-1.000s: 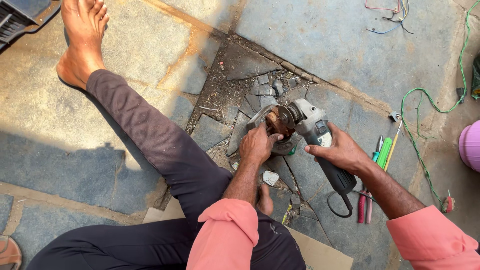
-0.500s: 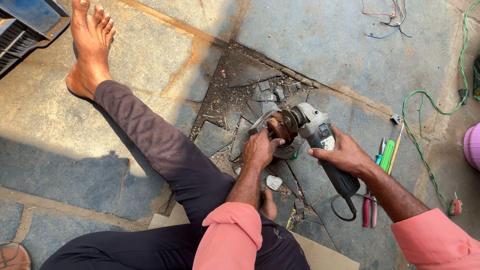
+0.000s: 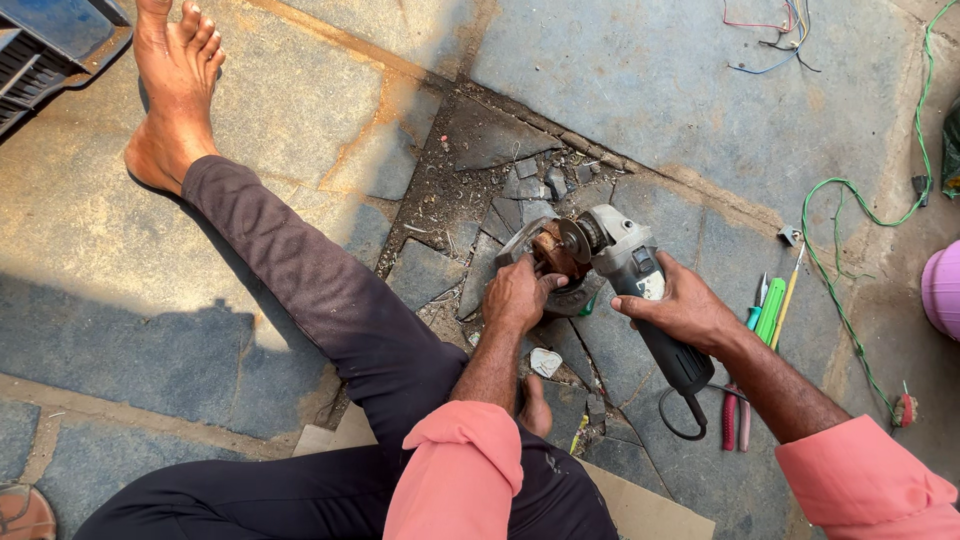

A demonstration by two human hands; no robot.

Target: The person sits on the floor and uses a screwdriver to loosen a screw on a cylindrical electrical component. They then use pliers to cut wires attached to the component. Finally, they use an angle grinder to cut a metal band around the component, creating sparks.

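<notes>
An angle grinder with a grey body and black handle lies across the cracked stone floor in front of me. My right hand grips its body just behind the head. My left hand is closed around the rusty round disc and guard at the grinder's front. I sit on the floor in pink sleeves, with my left leg stretched out to the far left, barefoot.
Green-handled screwdrivers and red-handled pliers lie right of the grinder. A green wire snakes along the right side, and coloured wires lie at the top. A pink object sits at the right edge; a black crate top left. Cardboard lies under me.
The view has drifted slightly, so everything sits a little lower in the frame. Both hands stay on the grinder, the left still working at the disc.
</notes>
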